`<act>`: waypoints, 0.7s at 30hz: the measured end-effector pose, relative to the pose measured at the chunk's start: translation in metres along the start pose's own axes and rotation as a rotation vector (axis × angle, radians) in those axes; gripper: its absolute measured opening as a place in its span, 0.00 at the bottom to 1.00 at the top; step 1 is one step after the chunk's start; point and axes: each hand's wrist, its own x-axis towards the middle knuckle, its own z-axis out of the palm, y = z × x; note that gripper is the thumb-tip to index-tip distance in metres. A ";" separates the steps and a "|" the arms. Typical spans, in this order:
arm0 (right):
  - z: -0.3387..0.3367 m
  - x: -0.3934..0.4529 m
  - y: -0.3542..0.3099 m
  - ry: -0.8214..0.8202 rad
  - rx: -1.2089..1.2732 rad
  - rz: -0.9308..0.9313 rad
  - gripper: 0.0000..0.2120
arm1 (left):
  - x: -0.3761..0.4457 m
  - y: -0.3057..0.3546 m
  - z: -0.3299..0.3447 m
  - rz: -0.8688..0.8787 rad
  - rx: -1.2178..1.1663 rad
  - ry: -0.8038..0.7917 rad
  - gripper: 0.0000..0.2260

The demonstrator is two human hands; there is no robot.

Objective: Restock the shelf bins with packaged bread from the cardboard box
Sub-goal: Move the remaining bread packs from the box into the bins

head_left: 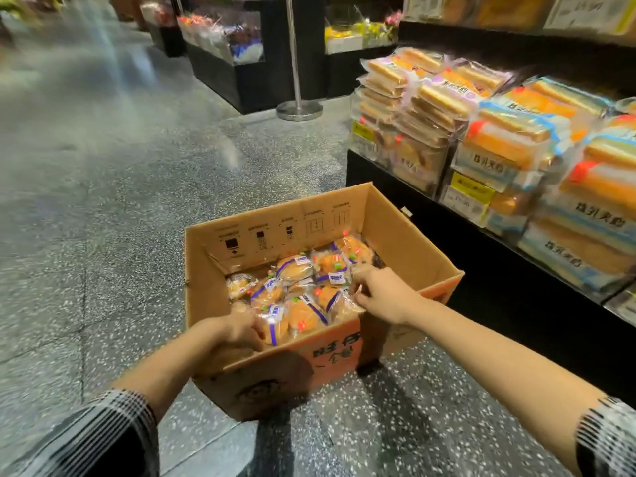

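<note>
A brown cardboard box (395,232) sits on the speckled floor (120,187), just beside the shelf bins (481,187) on the right. Many small bread packs (299,290) lie in the bottom of the box, so there is a lot left to move. The left hand (241,327) reaches into the near left corner, and its fingers curl round the edge of a pack there. The right hand (377,294) reaches in from the right, and its fingers pinch the wrapper of another pack. Both packs are low in the box, not lifted out yet. The bins already hold tall stacks of bigger bread bags. I think the job is only partly done.
</note>
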 end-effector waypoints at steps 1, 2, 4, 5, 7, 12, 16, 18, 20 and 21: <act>0.004 0.006 0.001 -0.004 0.006 0.013 0.04 | 0.009 -0.002 0.000 -0.048 0.019 -0.036 0.14; 0.009 0.011 0.004 -0.004 0.015 0.024 0.05 | 0.017 -0.001 0.000 -0.095 0.035 -0.057 0.17; 0.017 0.019 0.010 0.007 0.038 0.049 0.07 | 0.032 0.003 0.000 -0.149 0.110 -0.037 0.20; 0.021 0.023 0.014 0.024 0.042 0.069 0.09 | 0.038 0.006 0.000 -0.163 0.147 0.008 0.20; 0.028 0.029 0.019 0.004 0.043 0.127 0.12 | 0.054 0.008 0.002 -0.188 0.135 0.122 0.25; 0.034 0.040 0.019 -0.308 -0.033 0.246 0.17 | 0.088 -0.003 0.018 -0.221 0.063 0.276 0.34; 0.028 0.042 0.013 -0.464 -0.090 0.310 0.18 | 0.092 -0.012 0.022 -0.211 0.147 0.279 0.36; 0.024 0.041 0.009 -0.549 -0.137 0.289 0.18 | 0.093 -0.014 0.026 -0.213 0.221 0.277 0.36; 0.025 0.039 0.009 -0.587 -0.172 0.282 0.18 | 0.091 -0.014 0.031 -0.205 0.298 0.252 0.34; 0.027 0.036 0.010 -0.607 -0.157 0.285 0.18 | 0.089 -0.014 0.034 -0.199 0.335 0.237 0.33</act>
